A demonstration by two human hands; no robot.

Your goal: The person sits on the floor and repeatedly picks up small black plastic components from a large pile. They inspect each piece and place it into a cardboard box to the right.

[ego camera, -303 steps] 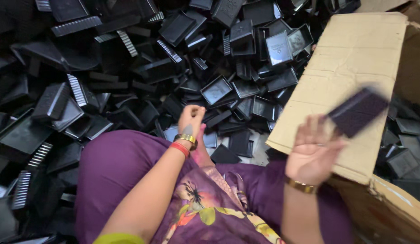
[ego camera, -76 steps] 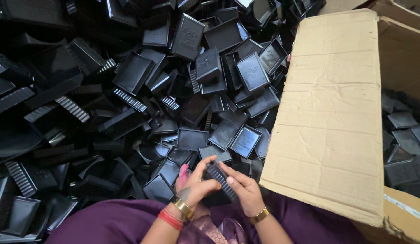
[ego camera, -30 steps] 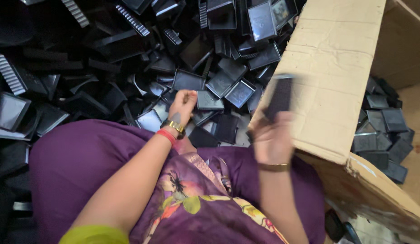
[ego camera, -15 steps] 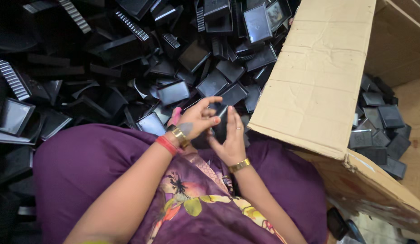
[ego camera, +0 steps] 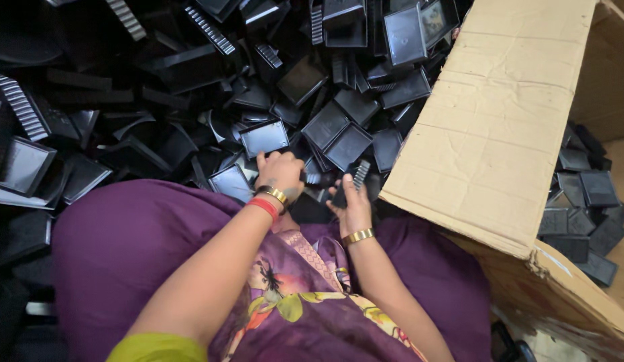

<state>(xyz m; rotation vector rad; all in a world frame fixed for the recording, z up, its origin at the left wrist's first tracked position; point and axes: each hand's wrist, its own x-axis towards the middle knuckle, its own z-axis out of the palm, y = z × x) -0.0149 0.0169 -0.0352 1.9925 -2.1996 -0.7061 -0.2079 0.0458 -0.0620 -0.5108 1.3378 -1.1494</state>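
Head view, looking down over the lap. Left hand (ego camera: 279,173) is curled, knuckles up, fingers closed down into the near edge of the heap of black plastic parts (ego camera: 191,87); what it grips is hidden under the fingers, so cannot tell which piece. A gold bangle and a red band sit on that wrist. Right hand (ego camera: 352,204) is closed on a small black ribbed part (ego camera: 360,175), held just above the lap between the heap and the cardboard box (ego camera: 506,127). The part is a narrow strip with fine ridges across it; its long axis runs away from the body and leans slightly right, far end pointing toward the heap, near end buried in the fingers. A gold bangle is on the right wrist. The two hands are near each other but apart. Just ahead of the left hand lies a shallow square black tray (ego camera: 263,137), open side up, one corner toward the hand. The box flap lies folded out to the right of the right hand, and more black trays (ego camera: 583,201) lie inside the box. Purple cloth (ego camera: 124,248) covers the lap below both forearms.
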